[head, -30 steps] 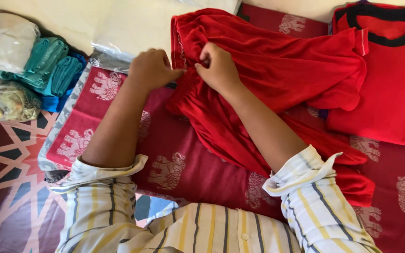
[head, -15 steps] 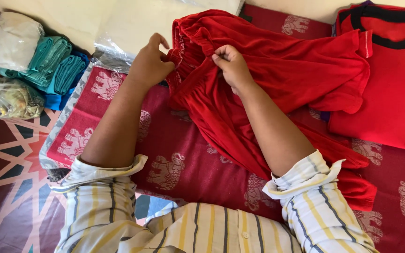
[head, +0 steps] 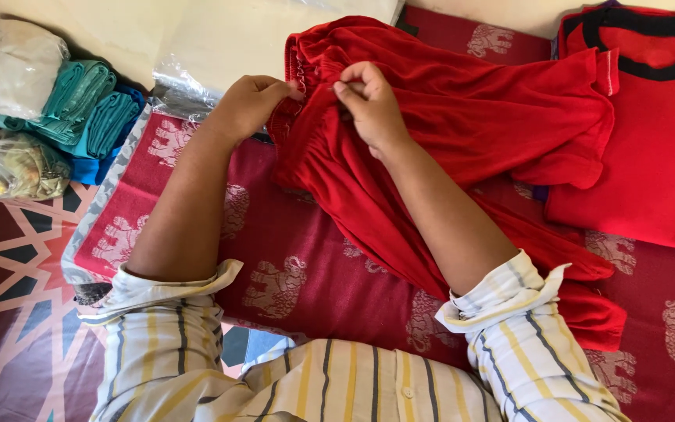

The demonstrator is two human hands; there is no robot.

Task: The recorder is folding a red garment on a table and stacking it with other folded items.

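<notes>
A crumpled red garment (head: pixel 462 117) with a gathered waistband lies on a dark red cloth with an elephant pattern (head: pixel 291 258). My left hand (head: pixel 248 101) pinches the gathered edge at the garment's left side. Just to its right, my right hand (head: pixel 369 101) grips the same edge, fingers closed on the fabric. Both hands are close together near the top centre. My striped sleeves are rolled up at the elbows.
A folded red shirt with a black collar (head: pixel 658 133) lies at the right. Teal and blue folded cloths (head: pixel 91 113) and plastic-wrapped bundles (head: pixel 9 164) sit at the left. A clear plastic bag (head: pixel 189 86) lies behind my left hand. The floor mat (head: pixel 9 297) has a geometric pattern.
Both hands have stayed on the gathered edge and shifted along it. The right hand lifted a fold of the fabric and now pinches it nearer the left hand.
</notes>
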